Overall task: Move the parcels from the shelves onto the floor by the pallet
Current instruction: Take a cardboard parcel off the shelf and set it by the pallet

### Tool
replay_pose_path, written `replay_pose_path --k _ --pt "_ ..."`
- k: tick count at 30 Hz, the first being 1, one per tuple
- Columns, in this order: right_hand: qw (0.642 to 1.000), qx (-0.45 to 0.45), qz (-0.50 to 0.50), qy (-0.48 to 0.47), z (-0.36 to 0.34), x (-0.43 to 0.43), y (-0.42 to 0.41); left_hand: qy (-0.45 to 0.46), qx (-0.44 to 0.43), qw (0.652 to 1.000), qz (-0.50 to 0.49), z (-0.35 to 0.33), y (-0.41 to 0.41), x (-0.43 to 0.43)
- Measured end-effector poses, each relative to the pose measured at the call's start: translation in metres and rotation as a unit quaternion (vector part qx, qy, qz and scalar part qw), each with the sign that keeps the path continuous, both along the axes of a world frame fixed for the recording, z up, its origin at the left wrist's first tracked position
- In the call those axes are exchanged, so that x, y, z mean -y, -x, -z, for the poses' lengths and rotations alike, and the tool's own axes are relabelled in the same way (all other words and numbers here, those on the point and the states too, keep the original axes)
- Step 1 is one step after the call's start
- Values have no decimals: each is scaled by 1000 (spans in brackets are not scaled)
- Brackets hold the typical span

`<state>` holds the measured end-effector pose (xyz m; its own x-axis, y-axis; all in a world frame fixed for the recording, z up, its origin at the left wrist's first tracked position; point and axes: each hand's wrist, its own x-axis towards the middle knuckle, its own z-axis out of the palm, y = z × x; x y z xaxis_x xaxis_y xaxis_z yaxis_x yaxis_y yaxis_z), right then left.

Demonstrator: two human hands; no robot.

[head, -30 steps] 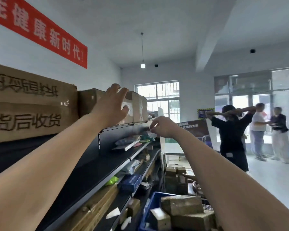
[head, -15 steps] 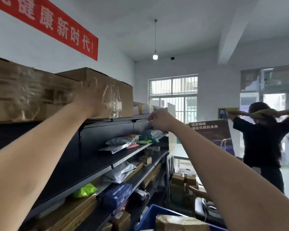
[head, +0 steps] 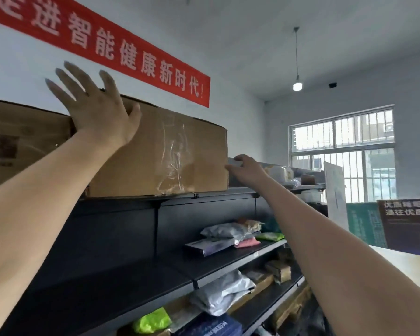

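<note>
A person is reaching up with both bare arms to a large cardboard box [head: 160,151] sitting on the top shelf [head: 238,193] of a dark metal rack. The left hand [head: 95,110] is lying flat against the box's upper left corner, fingers spread wide and clasping nothing. The right hand [head: 245,169] is meeting the box's right edge near the bottom corner, fingers loosely extended; whether they are hooking behind the side is hard to tell from this angle. Clear tape is wrinkling across the box's front face. A second carton [head: 27,141] is standing just beside it on the left. On the shelf below, grey mailer bags [head: 226,230], a pink packet [head: 247,243] and a green packet [head: 269,236] are lying in a loose pile. A red banner [head: 121,52] with white characters is running along the wall above, and a bare bulb [head: 297,86] is glowing from the ceiling.
</note>
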<state>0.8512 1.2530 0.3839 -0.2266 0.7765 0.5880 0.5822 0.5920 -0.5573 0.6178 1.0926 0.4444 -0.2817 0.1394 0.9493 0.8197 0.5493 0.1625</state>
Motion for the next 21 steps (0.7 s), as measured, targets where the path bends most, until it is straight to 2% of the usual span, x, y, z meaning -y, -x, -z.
replay_pose_path --k 2,6,10,13,15,17,19,21 --pt "994 -78 -61 44 -10 -21 9 -9 64 998 8 -8 -3 1" --pt "955 -199 -173 136 -18 -49 27 -44 168 983 59 -12 -22 8" --pt "927 -248 -223 172 3 -62 31 -35 209 971 107 -1 -42 21" --pt "906 -280 -245 201 23 -62 15 -93 210 952 203 20 -69 33" --pt "880 -306 -269 243 35 -58 -7 -193 238 911 277 42 -86 42" --pt "829 -351 -305 310 45 -58 -28 -280 319 837 346 69 -98 55" --pt "781 -362 -351 368 61 -55 -50 -273 473 737 397 100 -113 68" --pt "747 -347 -393 409 81 -50 -69 -223 597 664 391 132 -125 78"
